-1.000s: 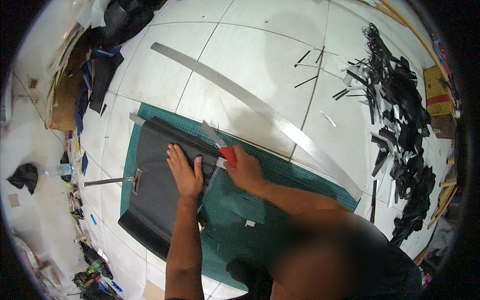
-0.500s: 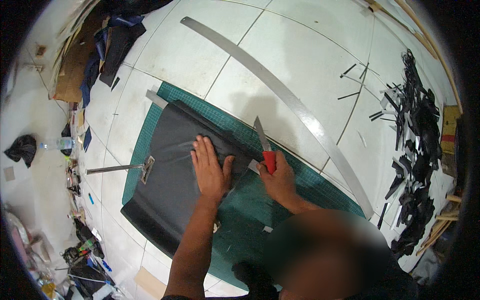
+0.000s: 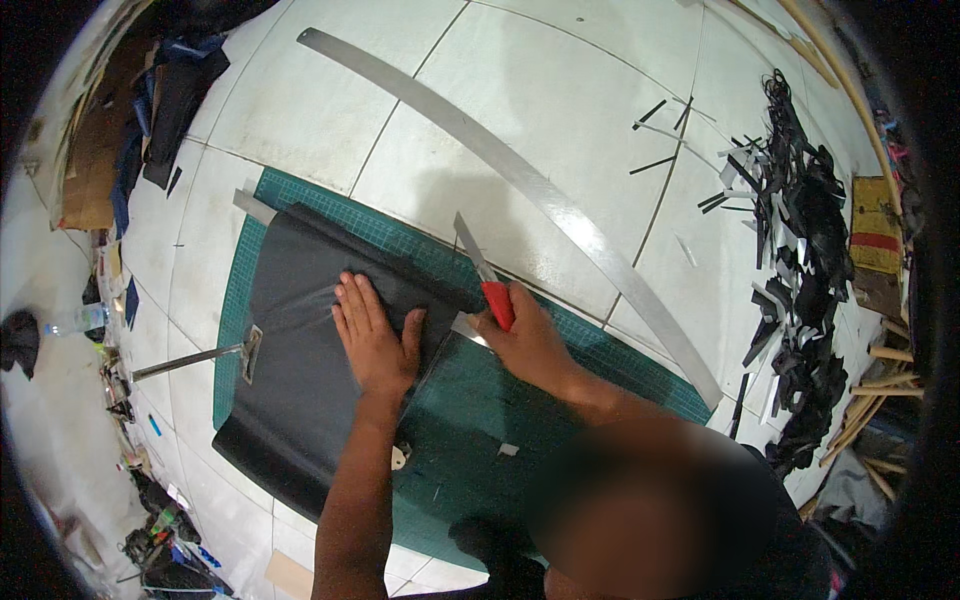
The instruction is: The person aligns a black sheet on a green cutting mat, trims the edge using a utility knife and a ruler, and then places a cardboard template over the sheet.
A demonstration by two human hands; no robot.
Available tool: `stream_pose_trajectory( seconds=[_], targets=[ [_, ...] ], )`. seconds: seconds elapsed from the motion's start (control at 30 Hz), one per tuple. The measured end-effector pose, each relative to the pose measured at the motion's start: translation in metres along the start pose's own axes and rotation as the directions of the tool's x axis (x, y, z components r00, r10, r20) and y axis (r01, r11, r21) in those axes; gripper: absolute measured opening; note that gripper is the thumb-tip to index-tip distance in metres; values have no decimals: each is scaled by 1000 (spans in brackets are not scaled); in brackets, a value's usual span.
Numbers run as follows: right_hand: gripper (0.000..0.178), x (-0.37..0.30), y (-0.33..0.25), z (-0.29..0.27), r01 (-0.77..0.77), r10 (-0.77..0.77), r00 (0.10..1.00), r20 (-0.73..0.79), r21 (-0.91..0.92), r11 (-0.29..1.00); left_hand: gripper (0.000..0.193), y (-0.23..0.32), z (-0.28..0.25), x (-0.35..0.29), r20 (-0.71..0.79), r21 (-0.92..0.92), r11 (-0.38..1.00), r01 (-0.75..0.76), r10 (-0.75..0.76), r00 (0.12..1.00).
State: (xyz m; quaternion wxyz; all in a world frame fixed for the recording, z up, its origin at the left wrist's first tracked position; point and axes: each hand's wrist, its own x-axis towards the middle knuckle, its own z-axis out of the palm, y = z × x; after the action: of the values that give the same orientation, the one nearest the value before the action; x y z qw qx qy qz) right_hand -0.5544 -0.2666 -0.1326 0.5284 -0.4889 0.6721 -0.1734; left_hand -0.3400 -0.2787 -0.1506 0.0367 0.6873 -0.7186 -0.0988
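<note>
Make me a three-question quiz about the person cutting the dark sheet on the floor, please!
1. Where does the flat black sheet of material lie?
A. on the green gridded cutting mat
B. on a wooden bench
C. in a box

2. What colour is the handle of the utility knife?
A. yellow
B. red
C. blue

3. What is the left hand doing?
A. pointing upward
B. holding a bottle
C. pressing flat on the sheet

Answers:
1 A, the sheet covers the mat's left part, green showing around it.
2 B, the handle in the right hand is red.
3 C, its open palm and spread fingers rest on the sheet.
</note>
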Motion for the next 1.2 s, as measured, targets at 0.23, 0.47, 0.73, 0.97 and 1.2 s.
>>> stream_pose_trajectory(
  seconds=[0.23,0.47,0.73,0.97,1.2],
  targets=[
    [38,-32,6,-82,380,-345,924,163,-474,794,84,-3,1,-2,-48,-39,999,-10,8,999],
    [46,-33,27,-88,545,-422,831,363,-688,480,84,-6,4,-2,-42,-44,999,-13,12,999],
    [44,-14,-4,-66,478,-367,875,315,-680,556,82,-8,4,-3,-68,-54,996,-66,62,996],
    [48,-8,-3,-59,498,-433,848,304,-735,459,83,-6,-3,0,-6,-58,998,-36,36,999],
    [48,14,-15,-44,510,-510,822,254,-727,459,89,-7,-2,1,2,-18,999,-45,45,999]
  ],
)
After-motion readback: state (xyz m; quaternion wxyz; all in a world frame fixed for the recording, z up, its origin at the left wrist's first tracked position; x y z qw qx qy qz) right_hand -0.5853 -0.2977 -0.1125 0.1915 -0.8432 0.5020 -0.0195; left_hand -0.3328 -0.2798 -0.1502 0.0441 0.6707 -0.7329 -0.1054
